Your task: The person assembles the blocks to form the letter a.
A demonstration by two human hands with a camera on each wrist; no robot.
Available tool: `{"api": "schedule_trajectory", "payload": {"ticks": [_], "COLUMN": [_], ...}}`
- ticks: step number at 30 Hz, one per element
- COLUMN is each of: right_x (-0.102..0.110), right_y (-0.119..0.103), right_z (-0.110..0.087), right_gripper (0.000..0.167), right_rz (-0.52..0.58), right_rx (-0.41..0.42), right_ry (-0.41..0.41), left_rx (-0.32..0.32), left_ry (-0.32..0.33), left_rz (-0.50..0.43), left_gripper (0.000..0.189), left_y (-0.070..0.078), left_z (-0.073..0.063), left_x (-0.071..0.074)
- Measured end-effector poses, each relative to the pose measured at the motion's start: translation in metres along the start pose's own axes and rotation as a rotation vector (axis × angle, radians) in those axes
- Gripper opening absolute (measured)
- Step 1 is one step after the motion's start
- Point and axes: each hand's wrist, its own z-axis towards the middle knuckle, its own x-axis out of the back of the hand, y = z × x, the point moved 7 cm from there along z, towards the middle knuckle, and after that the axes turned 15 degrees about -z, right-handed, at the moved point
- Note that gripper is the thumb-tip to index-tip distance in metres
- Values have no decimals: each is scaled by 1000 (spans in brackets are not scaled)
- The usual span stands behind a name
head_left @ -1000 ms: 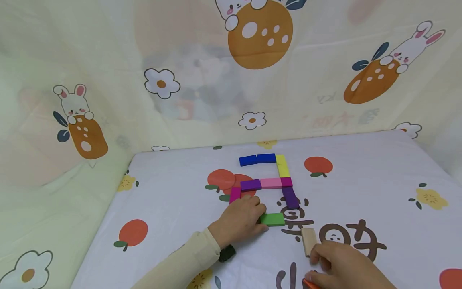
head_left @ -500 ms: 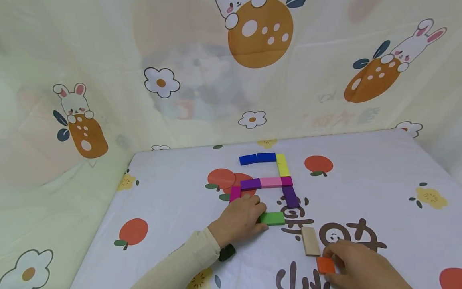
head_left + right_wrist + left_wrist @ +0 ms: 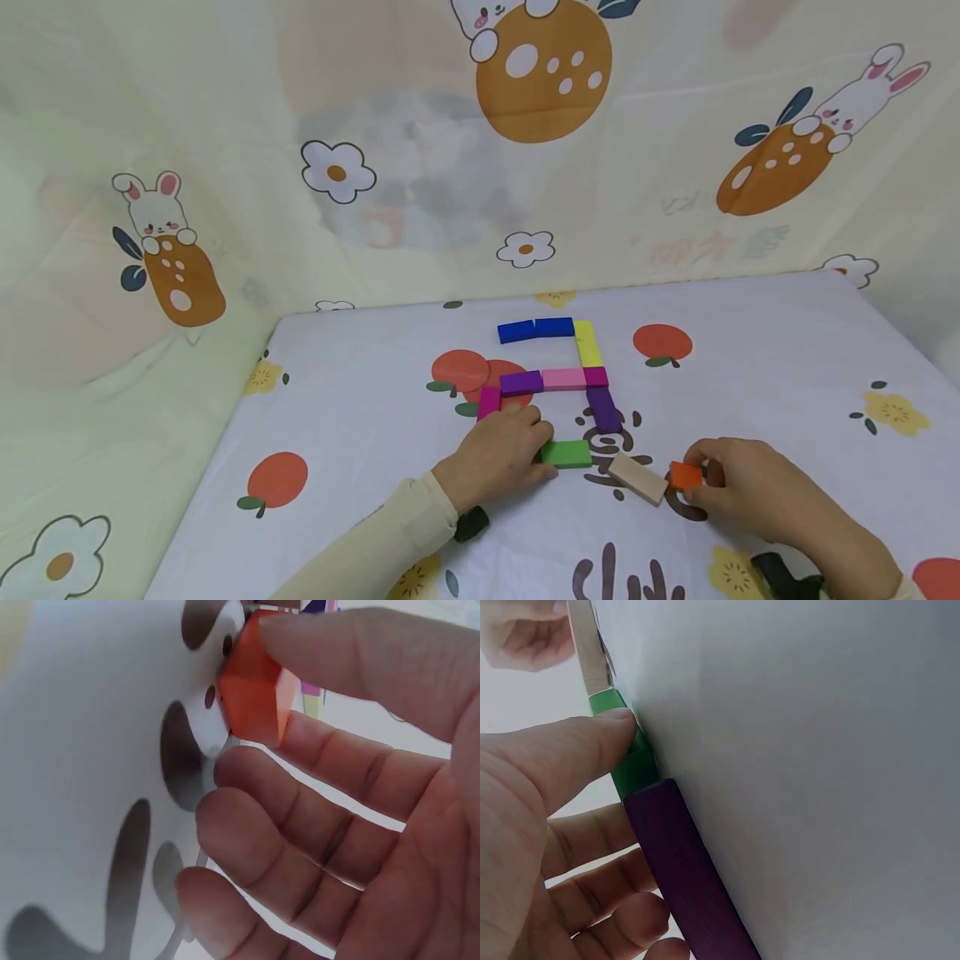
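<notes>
My left hand [image 3: 498,454] pinches a green block [image 3: 567,454] between thumb and fingers, and it covers part of the block row in the head view. In the left wrist view the thumb lies on the green block, whose end meets a dark purple block [image 3: 686,870]. My right hand [image 3: 757,483] pinches an orange block [image 3: 686,476] between thumb and index finger, just above the printed cloth. Between the two hands a plain wooden block [image 3: 637,478] lies slanted, one end close to the green block and the other right by the orange one.
Beyond the hands lie a magenta block [image 3: 489,402], violet block [image 3: 521,382], pink block [image 3: 563,379], small magenta block [image 3: 596,377], dark purple block [image 3: 603,410], yellow block [image 3: 588,343] and blue blocks [image 3: 553,327]. A patterned curtain [image 3: 420,233] hangs behind the table.
My right hand has moved away from me with the orange block. The wooden block has turned from near upright in view to slanted, closer to the green block. My left hand stays put.
</notes>
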Motion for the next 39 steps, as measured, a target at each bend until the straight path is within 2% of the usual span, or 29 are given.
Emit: {"api": "schedule_trajectory", "payload": {"ticks": [5,12,21,30,39], "right_x": [6,12,10,8,6], "right_y": [-5,-26,-48,-59,-62], "right_z": [11,30,37,39,40], "right_gripper": [26,30,31,28,23], "right_rz": [14,21,93,141,169], "right_rx": [40,88,144,151,112], "right_ry": [24,34,17,7,14], "left_rx": [1,0,13,5,-5], "left_ry": [-1,0,-12,-13,-13], "left_rz": [-1,3,-11,-4,3], "left_gripper": [36,36,37,37,37], "left_y": [0,0,1,1,1], "left_z": [0,1,2,1,1], "left_x": [1,0,-2,0,0]}}
